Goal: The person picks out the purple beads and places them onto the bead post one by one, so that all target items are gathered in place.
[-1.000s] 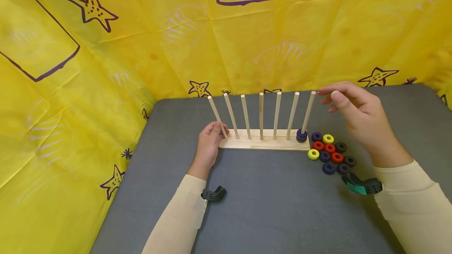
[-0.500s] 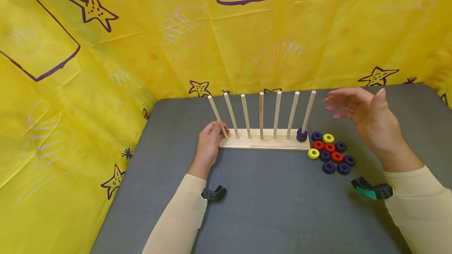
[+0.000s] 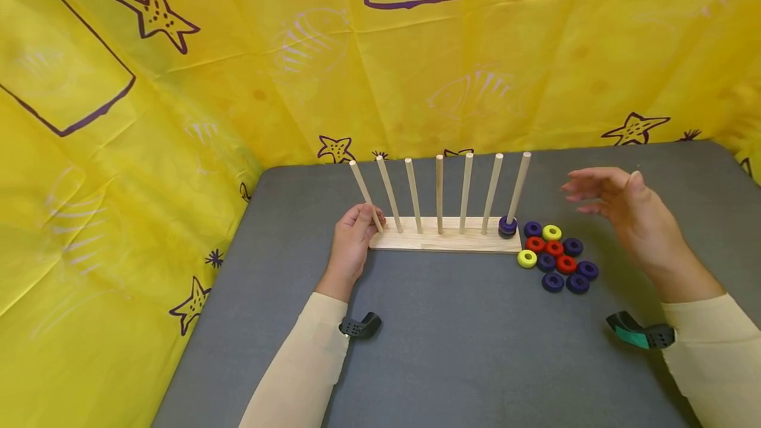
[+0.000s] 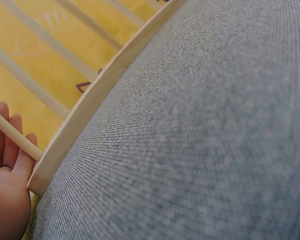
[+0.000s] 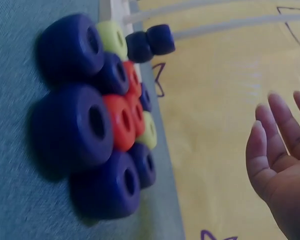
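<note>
A wooden peg rack (image 3: 440, 242) with several upright pegs stands on the table. My left hand (image 3: 351, 240) holds its left end, thumb against the leftmost peg (image 3: 362, 187) and fingers behind it, as the left wrist view also shows. Two dark blue rings (image 3: 507, 226) are stacked at the bottom of the rightmost peg (image 3: 520, 183). My right hand (image 3: 636, 220) hovers beyond the right end of the rack with relaxed fingers and nothing in them. Below and left of it lie loose rings: red (image 3: 566, 264), yellow (image 3: 526, 259) and dark blue (image 3: 553, 282).
The grey table (image 3: 440, 342) stretches in front of the rack and to both sides. A yellow cloth (image 3: 386, 71) with drawn starfish and fish hangs behind and on the left. Each wrist wears a dark camera strap.
My right hand has drawn away from the top of the rightmost peg, moving right and slightly down, its palm turning. The left hand, rack and rings stay in place.
</note>
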A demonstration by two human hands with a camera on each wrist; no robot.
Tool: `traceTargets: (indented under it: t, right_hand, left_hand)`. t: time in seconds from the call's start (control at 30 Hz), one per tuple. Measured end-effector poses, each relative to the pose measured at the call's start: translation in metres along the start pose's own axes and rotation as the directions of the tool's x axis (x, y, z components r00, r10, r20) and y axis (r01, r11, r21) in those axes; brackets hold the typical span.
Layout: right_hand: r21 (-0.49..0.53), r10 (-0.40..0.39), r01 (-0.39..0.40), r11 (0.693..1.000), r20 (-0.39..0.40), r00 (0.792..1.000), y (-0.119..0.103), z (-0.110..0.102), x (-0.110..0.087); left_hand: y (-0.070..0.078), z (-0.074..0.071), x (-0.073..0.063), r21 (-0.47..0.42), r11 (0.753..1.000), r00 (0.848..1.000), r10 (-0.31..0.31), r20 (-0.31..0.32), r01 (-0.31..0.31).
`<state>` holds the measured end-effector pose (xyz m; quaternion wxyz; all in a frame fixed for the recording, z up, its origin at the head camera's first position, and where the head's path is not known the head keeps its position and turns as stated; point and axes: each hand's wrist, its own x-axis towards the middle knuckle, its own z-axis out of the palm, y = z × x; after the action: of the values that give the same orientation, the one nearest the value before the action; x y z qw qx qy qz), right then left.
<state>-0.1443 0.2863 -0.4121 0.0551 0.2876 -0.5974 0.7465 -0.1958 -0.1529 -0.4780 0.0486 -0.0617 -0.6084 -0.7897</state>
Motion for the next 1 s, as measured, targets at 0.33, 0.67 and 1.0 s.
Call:
traceTargets:
  t: [0.33, 0.67, 1.0]
  right_hand:
    - [-0.134, 0.105, -0.128, 0.983, -0.168, 0.980, 0.009, -0.006, -0.018]
    - [-0.300, 0.176, -0.211, 0.930, -0.139, 0.974, 0.020, -0.022, -0.033]
    - [-0.444, 0.256, -0.293, 0.847, -0.142, 0.956, 0.035, -0.031, -0.042]
  left_hand:
    - [0.000, 0.000, 0.000, 0.011, 1.000, 1.000, -0.003, 0.006, 0.003]
    - [0.000, -0.001, 0.000, 0.009, 1.000, 1.000, 0.002, 0.012, -0.002]
    - [0.000, -0.004, 0.001, 0.017, 1.000, 1.000, 0.001, 0.022, -0.001]
